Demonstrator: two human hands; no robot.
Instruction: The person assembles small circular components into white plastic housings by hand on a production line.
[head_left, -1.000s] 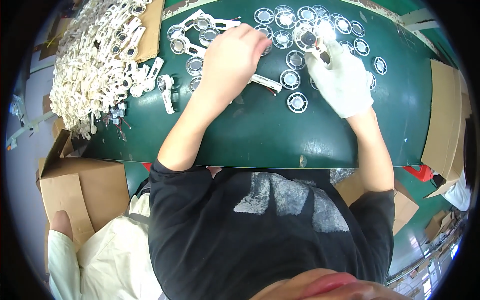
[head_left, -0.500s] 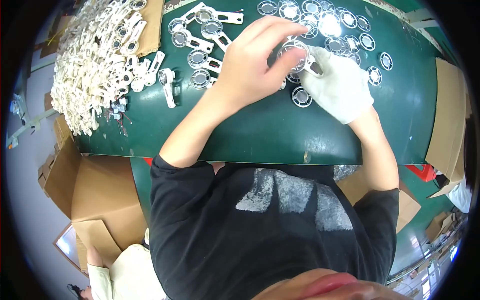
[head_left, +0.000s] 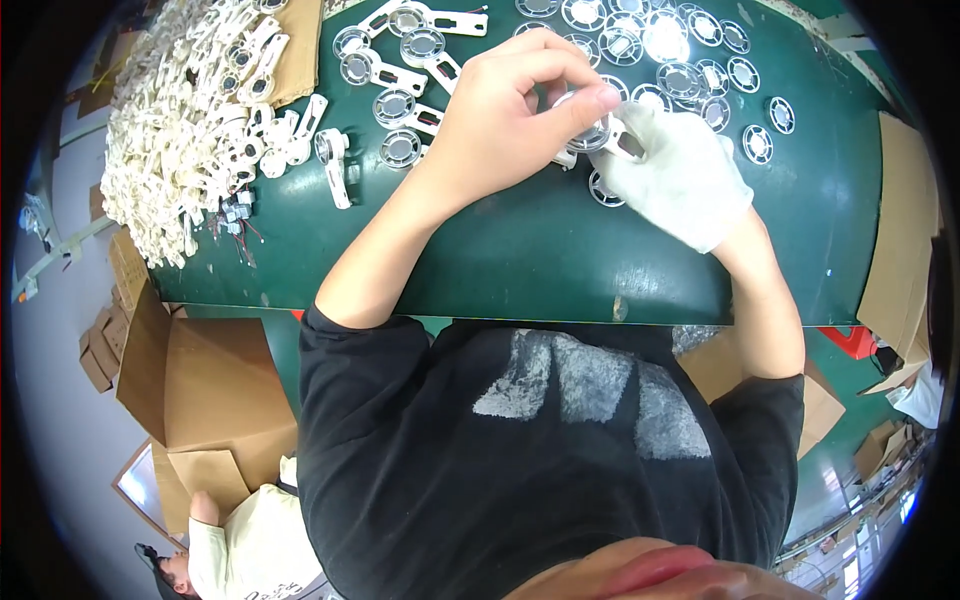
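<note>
Both hands meet over the green table around a white plastic part with a round head and a slotted handle, like a small hand-fan housing. My right hand, in a whitish glove, grips it by the handle. A clear round ring cover sits at the head. My bare left hand is closed on that cover, thumb and fingers pinching its rim; the fingers hide part of it. Beneath the hands, another round cover lies on the table, partly hidden by the glove.
Several loose ring covers lie at the far right. White handled parts with round covers lie left of my hands. A big heap of white parts fills the far left, beside small motors with wires. Open cardboard boxes flank the table.
My left thumb and fingers, spread wide around the ring cover before, have come together on its rim. My right hand keeps its grip on the handle, with little movement.
</note>
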